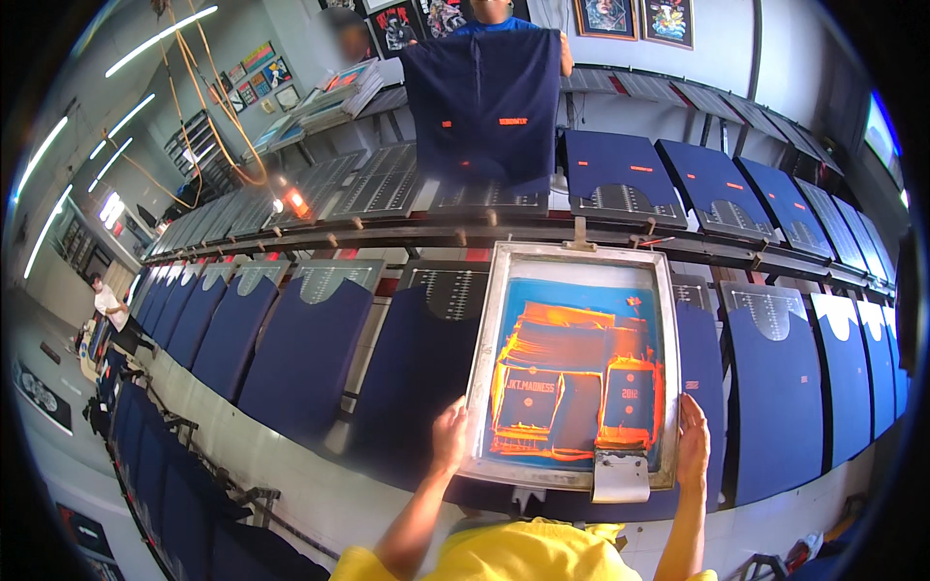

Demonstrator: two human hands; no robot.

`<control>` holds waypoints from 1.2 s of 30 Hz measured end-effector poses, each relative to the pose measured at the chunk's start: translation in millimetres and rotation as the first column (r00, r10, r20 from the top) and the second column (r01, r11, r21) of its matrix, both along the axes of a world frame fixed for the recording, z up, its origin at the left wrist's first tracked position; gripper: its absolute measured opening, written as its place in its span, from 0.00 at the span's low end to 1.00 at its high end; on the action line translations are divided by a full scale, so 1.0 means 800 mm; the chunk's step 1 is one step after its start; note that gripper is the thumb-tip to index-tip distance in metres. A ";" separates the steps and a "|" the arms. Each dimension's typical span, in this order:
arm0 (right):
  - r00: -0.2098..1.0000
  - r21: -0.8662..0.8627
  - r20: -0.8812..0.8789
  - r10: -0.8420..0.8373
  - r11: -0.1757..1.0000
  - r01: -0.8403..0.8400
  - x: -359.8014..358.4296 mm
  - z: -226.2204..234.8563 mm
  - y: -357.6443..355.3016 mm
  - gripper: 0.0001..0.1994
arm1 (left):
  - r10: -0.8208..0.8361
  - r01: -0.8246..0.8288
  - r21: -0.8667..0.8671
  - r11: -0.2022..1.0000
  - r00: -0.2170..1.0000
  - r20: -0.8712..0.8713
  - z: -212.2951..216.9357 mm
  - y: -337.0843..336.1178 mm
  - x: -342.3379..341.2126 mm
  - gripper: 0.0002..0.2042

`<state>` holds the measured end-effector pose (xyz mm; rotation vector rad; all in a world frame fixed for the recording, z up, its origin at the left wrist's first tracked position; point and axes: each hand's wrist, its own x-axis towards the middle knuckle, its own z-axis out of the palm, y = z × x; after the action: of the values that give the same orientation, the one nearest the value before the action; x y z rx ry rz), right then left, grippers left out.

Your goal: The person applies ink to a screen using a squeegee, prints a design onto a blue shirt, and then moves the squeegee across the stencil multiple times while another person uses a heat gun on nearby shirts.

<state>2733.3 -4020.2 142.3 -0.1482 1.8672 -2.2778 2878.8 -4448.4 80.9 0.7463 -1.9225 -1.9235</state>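
Note:
A screen printing frame [484, 373] with a pale metal rim is held over the row of printing boards. My left hand [449, 436] grips its left side, and my right hand [694, 441] grips the right side. Blue mesh [513, 310] fills the frame, smeared with bright orange ink [572, 353] around lettering and small marks. A metal squeegee [620, 477] with orange along its edge rests at the frame's near right end. Beneath and beside the frame lie navy fabric pieces [407, 387] on the boards; the frame hides part of them.
Across the rail [387, 235], a person in blue holds up a navy garment [484, 107] with small orange prints. Printed navy pieces [620, 160] lie on far boards to the right. Bare grey boards [378, 179] stand at far left. A lit orange lamp [296, 201] hangs near cables.

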 end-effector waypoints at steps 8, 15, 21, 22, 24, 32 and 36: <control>0.997 -0.051 0.080 0.002 0.999 0.002 0.058 -0.040 -0.194 0.41 | 0.044 -0.043 -0.032 0.999 0.999 0.004 -0.029 -0.194 0.072 0.24; 0.993 0.017 0.121 0.010 1.000 -0.012 0.065 -0.058 -0.303 0.35 | 0.097 -0.090 -0.077 0.993 0.992 0.084 -0.055 -0.304 0.085 0.23; 0.990 0.061 0.139 -0.019 0.998 0.011 0.054 -0.059 -0.339 0.31 | 0.069 -0.066 -0.043 0.997 0.995 0.067 -0.060 -0.338 0.066 0.21; 0.990 0.069 0.137 -0.024 0.998 0.015 0.053 -0.057 -0.342 0.31 | 0.058 -0.055 -0.045 0.997 0.995 0.086 -0.059 -0.342 0.064 0.21; 0.991 0.052 0.131 -0.027 0.998 0.021 0.051 -0.059 -0.345 0.31 | 0.031 -0.025 -0.049 0.998 0.992 0.122 -0.056 -0.347 0.058 0.20; 0.992 0.040 0.114 -0.050 0.998 0.046 0.048 -0.092 -0.340 0.28 | 0.059 -0.069 0.097 0.993 0.993 0.104 -0.070 -0.355 0.048 0.17; 0.993 0.039 0.109 -0.051 0.998 0.047 0.051 -0.088 -0.349 0.31 | 0.055 -0.067 0.089 0.994 0.989 0.137 -0.092 -0.366 0.051 0.17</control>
<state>2774.4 -4299.2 71.8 0.0292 1.8745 -2.2332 2919.2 -4741.3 7.3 0.9738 -1.8724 -1.9831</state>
